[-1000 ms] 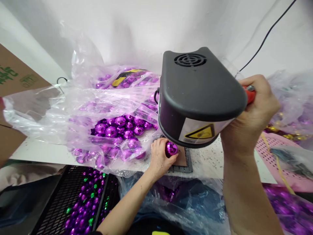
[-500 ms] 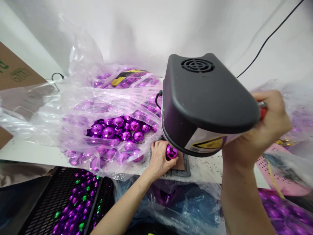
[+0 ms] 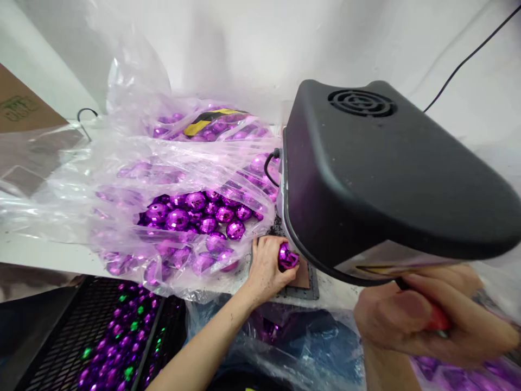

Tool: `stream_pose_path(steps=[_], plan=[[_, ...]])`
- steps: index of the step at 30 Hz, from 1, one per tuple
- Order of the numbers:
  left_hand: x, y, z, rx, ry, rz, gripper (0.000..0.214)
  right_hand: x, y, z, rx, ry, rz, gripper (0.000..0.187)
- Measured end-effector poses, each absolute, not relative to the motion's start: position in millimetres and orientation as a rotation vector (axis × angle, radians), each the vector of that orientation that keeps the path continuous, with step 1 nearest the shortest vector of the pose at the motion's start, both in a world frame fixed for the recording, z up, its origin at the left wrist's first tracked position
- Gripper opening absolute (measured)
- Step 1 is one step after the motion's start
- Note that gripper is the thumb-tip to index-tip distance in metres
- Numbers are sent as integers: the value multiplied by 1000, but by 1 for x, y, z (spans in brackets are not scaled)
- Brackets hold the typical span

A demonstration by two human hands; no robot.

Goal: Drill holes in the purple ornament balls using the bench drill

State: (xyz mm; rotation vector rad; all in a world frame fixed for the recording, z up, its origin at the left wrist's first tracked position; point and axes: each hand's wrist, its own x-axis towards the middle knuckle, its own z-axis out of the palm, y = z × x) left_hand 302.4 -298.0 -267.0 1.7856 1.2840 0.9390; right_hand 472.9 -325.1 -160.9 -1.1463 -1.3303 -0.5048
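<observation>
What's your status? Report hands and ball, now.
Left hand shut on purple ball over the pad. Right hand shut on red handle. Black press head low over ball.

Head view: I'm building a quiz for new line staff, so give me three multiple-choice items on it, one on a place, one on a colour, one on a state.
1. Where is the purple ball that the left hand holds?
A. on the small pad under the black machine head
B. in the black crate
C. inside the clear bag

2. What colour is the handle in the right hand?
A. green
B. red
C. yellow

3. How is the right hand?
A. open and flat
B. closed around the handle
C. resting on the balls

Answers: 1 A, the ball sits at the pad below the head. 2 B, red shows between the fingers. 3 B, the fingers wrap the handle.
</observation>
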Motion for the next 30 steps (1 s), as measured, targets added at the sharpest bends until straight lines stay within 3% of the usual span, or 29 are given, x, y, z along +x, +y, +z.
stream_pose_path(steps=[3,7,17,22,27,30], plan=[[303,-297,-264,1809,1294,912,46,473,-324,-171,-1004,-1398,-594,15],[303,-296,-257,1805,1313,893,44,475,-322,-179,-931,-1386,-643,23],[302,-299,-263,1772,1286,906,45,463,-334,-176,-1142,-1384,-516,19],[303,-297,-271,1721,1260,914,46,467,-325,-187,-1007,-1338,-644,27],[303,-297,-268,1745,1264,919,47,468,-331,-214,-1162,-1394,-491,12],[302,-297,-268,1789,1265,932,47,473,-337,-212,-1220,-1388,-417,17]])
